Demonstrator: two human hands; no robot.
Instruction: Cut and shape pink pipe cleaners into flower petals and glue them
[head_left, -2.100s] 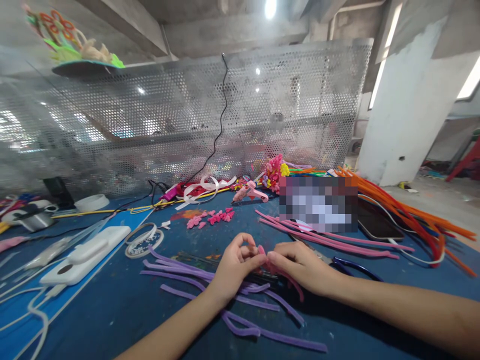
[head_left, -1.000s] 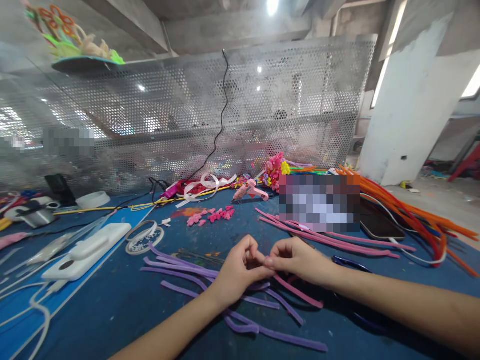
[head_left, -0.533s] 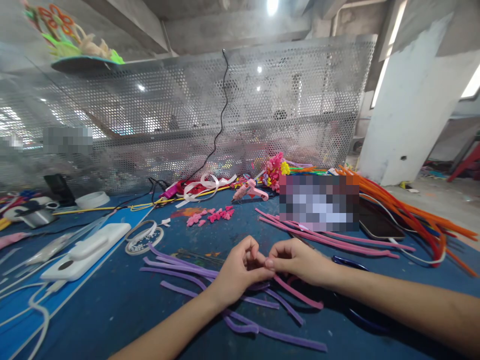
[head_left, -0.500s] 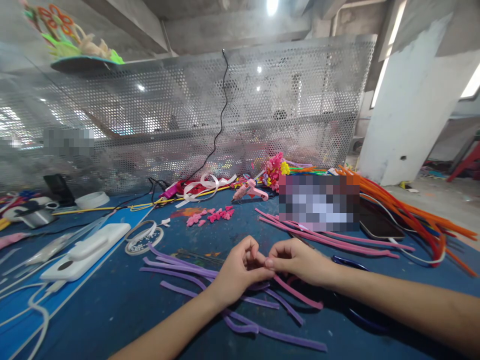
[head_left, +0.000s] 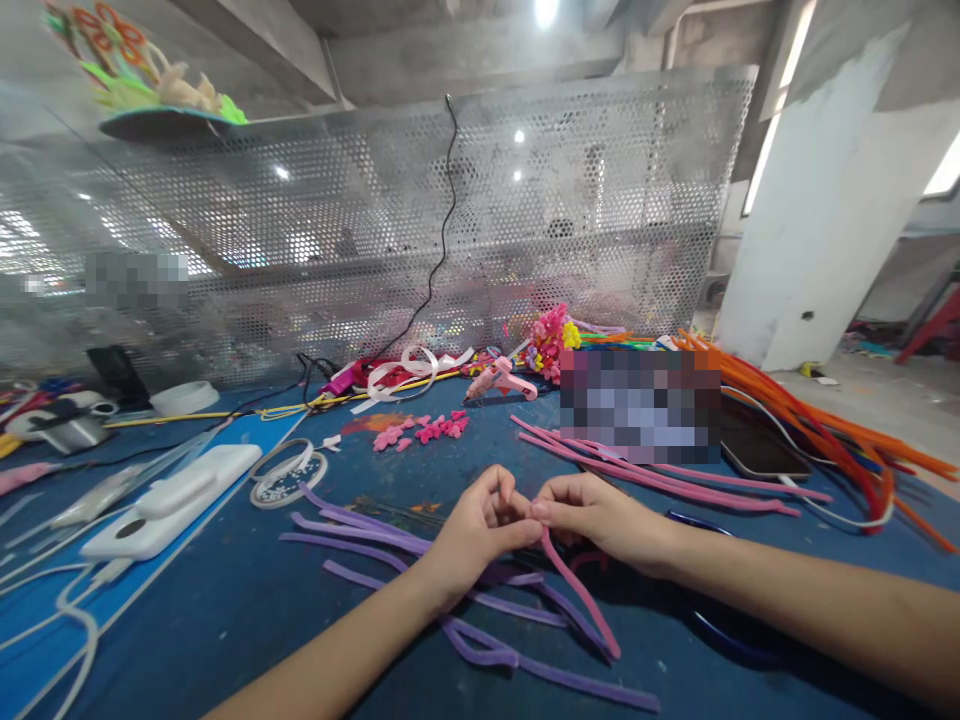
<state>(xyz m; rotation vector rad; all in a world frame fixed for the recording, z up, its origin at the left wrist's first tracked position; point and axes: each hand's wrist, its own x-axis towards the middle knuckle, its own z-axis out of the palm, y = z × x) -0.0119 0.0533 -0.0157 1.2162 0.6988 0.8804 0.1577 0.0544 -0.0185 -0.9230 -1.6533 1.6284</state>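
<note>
Both hands meet over the blue table, pinching a pink pipe cleaner (head_left: pixel 579 590) near its upper end. My left hand (head_left: pixel 487 525) has thumb and fingers closed on it. My right hand (head_left: pixel 600 515) grips the same spot from the other side, thumb against the left fingertips. The pipe cleaner's free end hangs down to the right; the gripped end is hidden by the fingers. Purple pipe cleaners (head_left: pixel 360 540) lie spread beneath the left forearm. Scissors with dark blue handles (head_left: pixel 712 620) lie partly under the right forearm.
Pink pipe cleaners (head_left: pixel 675 485) lie behind the right hand, near a phone (head_left: pixel 761 450). Further back are a pink glue gun (head_left: pixel 499 380), small pink pieces (head_left: pixel 442 428) and white ribbon (head_left: pixel 405 380). A white power strip (head_left: pixel 172 505) sits left. A perforated metal screen (head_left: pixel 337 220) stands behind.
The free end of the pink pipe cleaner has swung down and slightly left. Both hands stay pinched together at nearly the same place.
</note>
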